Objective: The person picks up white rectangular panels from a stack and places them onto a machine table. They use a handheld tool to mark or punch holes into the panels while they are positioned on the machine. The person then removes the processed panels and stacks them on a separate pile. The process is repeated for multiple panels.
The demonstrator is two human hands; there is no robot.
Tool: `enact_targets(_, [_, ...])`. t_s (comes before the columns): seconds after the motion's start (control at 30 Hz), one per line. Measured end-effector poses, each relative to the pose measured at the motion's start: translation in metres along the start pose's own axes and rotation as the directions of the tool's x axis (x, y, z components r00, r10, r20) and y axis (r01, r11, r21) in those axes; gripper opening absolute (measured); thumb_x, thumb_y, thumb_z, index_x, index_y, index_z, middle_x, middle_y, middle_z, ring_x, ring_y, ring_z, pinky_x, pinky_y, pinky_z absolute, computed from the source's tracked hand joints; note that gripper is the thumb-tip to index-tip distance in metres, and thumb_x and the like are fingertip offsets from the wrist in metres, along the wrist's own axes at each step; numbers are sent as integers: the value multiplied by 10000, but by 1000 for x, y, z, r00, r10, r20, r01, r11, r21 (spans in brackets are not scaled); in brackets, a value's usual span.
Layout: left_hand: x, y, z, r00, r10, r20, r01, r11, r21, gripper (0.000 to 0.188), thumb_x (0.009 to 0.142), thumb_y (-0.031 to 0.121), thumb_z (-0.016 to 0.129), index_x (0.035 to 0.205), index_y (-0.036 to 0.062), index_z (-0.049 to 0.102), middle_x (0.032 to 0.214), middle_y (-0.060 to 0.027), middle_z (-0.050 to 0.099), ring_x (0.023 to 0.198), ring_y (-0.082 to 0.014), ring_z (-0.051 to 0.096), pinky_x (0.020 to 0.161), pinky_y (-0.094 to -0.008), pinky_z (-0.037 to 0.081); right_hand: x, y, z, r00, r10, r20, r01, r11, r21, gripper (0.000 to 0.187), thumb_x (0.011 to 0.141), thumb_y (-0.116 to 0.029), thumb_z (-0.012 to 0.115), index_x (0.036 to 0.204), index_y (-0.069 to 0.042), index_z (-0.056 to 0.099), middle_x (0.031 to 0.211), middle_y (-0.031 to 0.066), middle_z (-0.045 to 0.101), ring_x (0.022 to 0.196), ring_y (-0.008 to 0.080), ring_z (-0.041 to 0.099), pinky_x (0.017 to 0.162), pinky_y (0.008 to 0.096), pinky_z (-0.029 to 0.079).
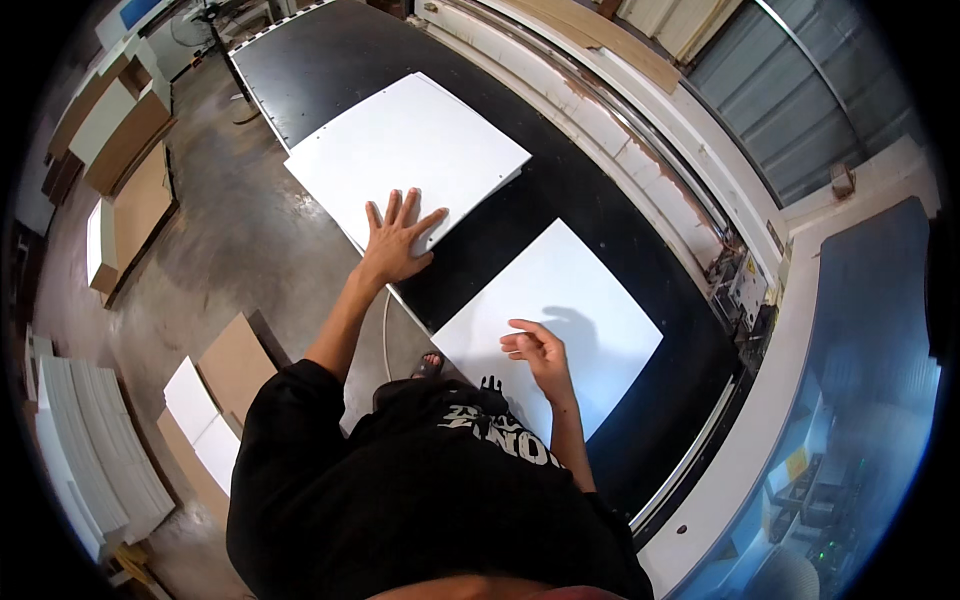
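My left hand (pixel 398 240) presses down on the near corner of a stack of white sheets (pixel 420 130), fingers spread wide. The sheets lie slightly out of line, so lower edges peek out at the far and right sides. Closer to me, a separate white square sheet or panel (pixel 610 325) rests on the black machine bed (pixel 468 262). Over this panel hovers my right hand (pixel 540 358), its fingers loosely bent and apart, with nothing visible in them. A shadow of the hand falls on the panel.
Along the right runs a machine rail (pixel 690 225) with a carriage (pixel 742 285) near its end. A blue-tinted cover (pixel 870 330) stands at far right. Stacked white boards (pixel 95 450), brown cardboard (pixel 240 360) and boxes (pixel 125 110) sit on the floor at left.
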State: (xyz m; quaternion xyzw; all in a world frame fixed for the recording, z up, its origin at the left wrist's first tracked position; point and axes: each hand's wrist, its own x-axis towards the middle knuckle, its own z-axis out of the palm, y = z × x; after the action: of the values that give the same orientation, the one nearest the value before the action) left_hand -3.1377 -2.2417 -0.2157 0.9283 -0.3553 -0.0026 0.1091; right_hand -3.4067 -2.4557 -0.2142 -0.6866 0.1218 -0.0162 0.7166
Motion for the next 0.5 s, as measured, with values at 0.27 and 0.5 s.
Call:
enact_targets(0.27, [12,-22,1,999,39,-3,-40,999,-10,872,734,338,789,1504,462,399,1666,-117,191,1534,-415,100,1153,-731,61,-35,28,-13,980,54,-193,-36,995,91,284,1032,-146,546,1274,-18,620,1022,125,726,913,175,690,818,312,556])
enact_targets(0.5, [15,-27,2,998,58,-12,-58,998,10,854,744,359,801,1495,463,409,1663,-103,202,1535,-394,117,1164,-717,74,-43,44,-6,978,56,-199,-51,998,31,296,1036,-174,551,1286,-30,617,1031,121,724,925,176,686,821,314,547])
